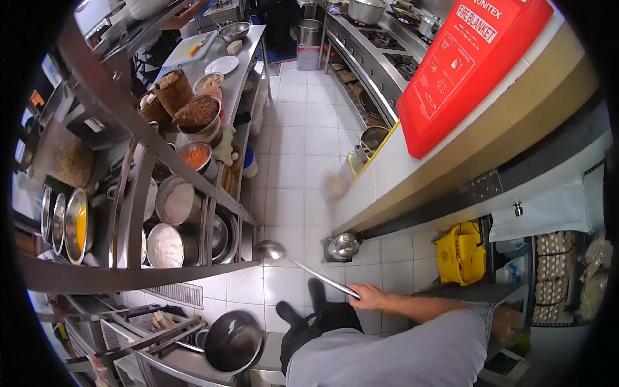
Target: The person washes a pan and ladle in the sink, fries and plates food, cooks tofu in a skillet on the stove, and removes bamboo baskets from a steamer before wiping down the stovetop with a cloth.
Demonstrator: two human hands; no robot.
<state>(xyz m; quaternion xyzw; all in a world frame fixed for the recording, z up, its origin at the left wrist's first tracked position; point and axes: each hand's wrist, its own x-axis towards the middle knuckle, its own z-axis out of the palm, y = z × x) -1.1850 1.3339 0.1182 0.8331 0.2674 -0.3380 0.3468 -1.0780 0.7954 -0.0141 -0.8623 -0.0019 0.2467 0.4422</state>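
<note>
My right hand is closed around the end of a long metal handle. The handle belongs to a ladle, held out over the tiled floor in front of my legs. Its rounded bowl points away to the left, close to the corner of the metal shelving; whether they touch I cannot tell. My left hand is out of view. At the lower left, a dark wok sits by a metal counter, its handle toward the left.
Metal shelving on the left holds bowls of flour and shredded carrot. A stove lines the aisle's far right. On the near right are a red fire blanket case, a yellow bucket and egg trays.
</note>
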